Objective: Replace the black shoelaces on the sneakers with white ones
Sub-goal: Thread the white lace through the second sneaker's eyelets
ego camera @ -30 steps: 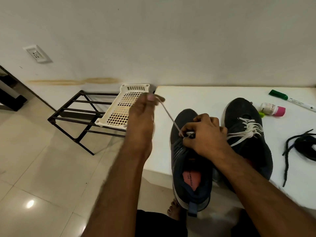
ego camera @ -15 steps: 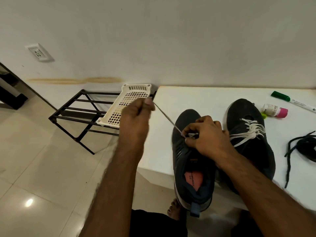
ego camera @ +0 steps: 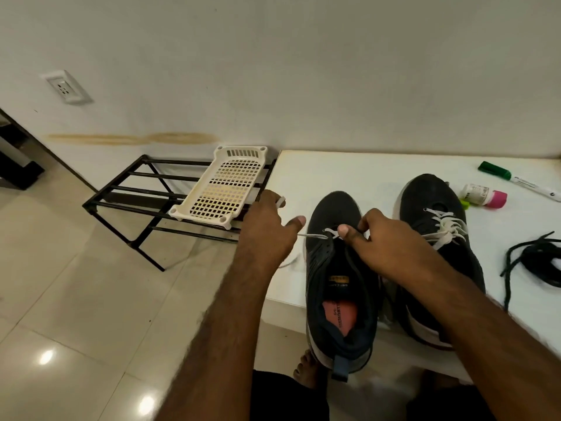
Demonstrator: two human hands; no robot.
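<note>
Sneaker (ego camera: 337,268) at table (ego camera: 358,177) edge, right hand (ego camera: 382,238) pinching white lace (ego camera: 329,231) at its eyelets, left hand (ego camera: 267,232) just left, grip curled round the lace end, laced sneaker (ego camera: 437,238) right of it.

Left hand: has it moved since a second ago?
Yes. The left hand has dropped from level with the white tray's far end to its near edge, closer to the left sneaker.

Bare tabletop (ego camera: 358,174) beyond sneakers (ego camera: 431,202)
</note>
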